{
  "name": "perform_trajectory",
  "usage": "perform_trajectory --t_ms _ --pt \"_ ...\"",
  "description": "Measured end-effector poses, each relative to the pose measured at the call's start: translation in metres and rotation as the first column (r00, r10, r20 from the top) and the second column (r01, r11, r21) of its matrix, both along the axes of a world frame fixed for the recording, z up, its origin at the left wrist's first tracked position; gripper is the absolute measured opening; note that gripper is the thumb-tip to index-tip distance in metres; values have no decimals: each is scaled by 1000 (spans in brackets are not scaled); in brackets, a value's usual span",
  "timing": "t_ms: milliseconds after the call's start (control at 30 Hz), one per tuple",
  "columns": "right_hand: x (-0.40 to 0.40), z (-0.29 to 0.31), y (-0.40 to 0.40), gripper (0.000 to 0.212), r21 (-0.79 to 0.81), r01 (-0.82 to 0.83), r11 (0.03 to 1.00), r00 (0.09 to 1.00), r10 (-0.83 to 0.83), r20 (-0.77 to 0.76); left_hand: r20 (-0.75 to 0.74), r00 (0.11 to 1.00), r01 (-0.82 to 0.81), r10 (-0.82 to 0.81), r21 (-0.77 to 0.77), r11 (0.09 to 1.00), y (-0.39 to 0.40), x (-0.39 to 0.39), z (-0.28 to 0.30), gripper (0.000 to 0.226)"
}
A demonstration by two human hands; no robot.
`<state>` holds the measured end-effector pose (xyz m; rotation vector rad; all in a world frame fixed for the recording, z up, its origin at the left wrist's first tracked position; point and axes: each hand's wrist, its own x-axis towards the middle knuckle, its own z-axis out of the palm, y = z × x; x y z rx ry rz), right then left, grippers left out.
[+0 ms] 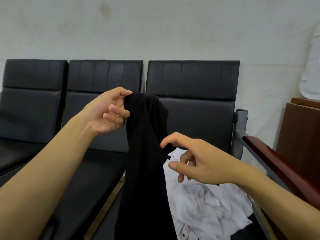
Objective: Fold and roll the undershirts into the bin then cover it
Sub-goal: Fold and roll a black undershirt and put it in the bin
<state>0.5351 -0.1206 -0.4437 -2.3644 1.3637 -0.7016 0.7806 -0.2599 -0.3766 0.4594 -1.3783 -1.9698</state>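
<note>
Left hand (pixel 110 112) at centre left of the frame, raised, thumb and curled fingers pinching the top edge of a black undershirt (pixel 144 161). Black undershirt hanging straight down from that pinch through the middle of the frame to the bottom edge, one shoulder strap looping over to the right near the top.

Right hand (pixel 194 161) at centre right, lower than the left, fingers spread and loosely bent; forefinger tip touching or just beside the strap's lower edge, firm hold not clear, thumb free and pointing left.

Pile of white undershirts (pixel 206 210) crumpled at lower right, lying on the rightmost seat of a black padded bench (pixel 192 80), partly hidden behind the hanging black cloth and the right hand.

Bench spanning the frame's middle band, three backrests side by side against a pale wall (pixel 155 28). Reddish wooden armrest (pixel 277 163) at the right edge, brown wooden cabinet (pixel 301 132) behind it.
</note>
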Motion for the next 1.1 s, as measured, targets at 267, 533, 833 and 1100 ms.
perform_trajectory --t_ms 267,533,833,1100 --pt "6 2 7 28 137 -66 988 992 50 117 -23 1000 -6 7 34 999 -5 4 -3 33" --pt "12 -4 1 4 124 -85 989 996 87 -10 -3 997 -82 82 29 996 -7 6 -5 39" --pt "-4 60 14 22 -29 6 1000 998 -8 -69 77 993 -93 94 -23 995 -33 29 -16 22" --pt "12 124 9 41 -133 -60 989 963 93 252 -77 925 370 -372 -43 928 -32 48 -3 40"
